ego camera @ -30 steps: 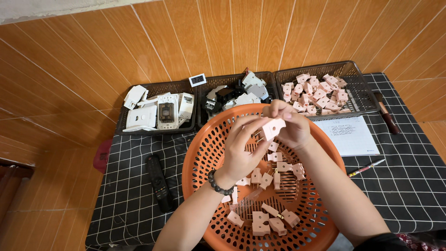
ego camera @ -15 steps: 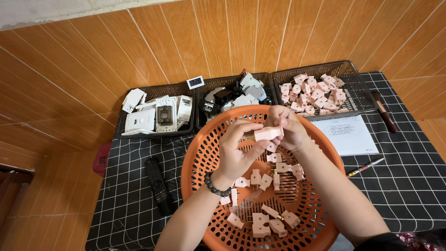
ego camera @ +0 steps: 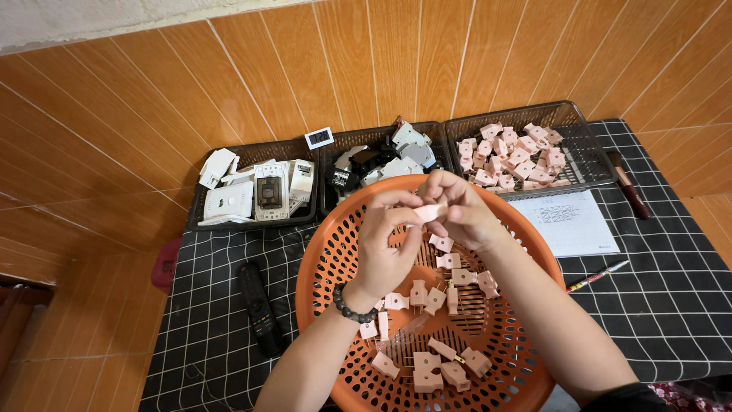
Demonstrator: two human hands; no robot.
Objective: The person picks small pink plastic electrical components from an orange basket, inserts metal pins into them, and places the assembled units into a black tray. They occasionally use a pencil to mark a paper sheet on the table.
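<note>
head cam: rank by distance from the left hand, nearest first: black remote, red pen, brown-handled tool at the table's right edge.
From the left hand:
1. Black remote: on the checked cloth, to the left of the orange basket.
2. Red pen: right of the basket, below the paper sheet.
3. Brown-handled tool: far right, beside the tray of pink parts.

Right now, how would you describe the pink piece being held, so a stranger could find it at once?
Find the round orange basket on the checked cloth. Above its far rim, the left hand and right hand meet. The pink plug part pinched between their fingertips is the only one lifted; the others lie loose in the basket.
</note>
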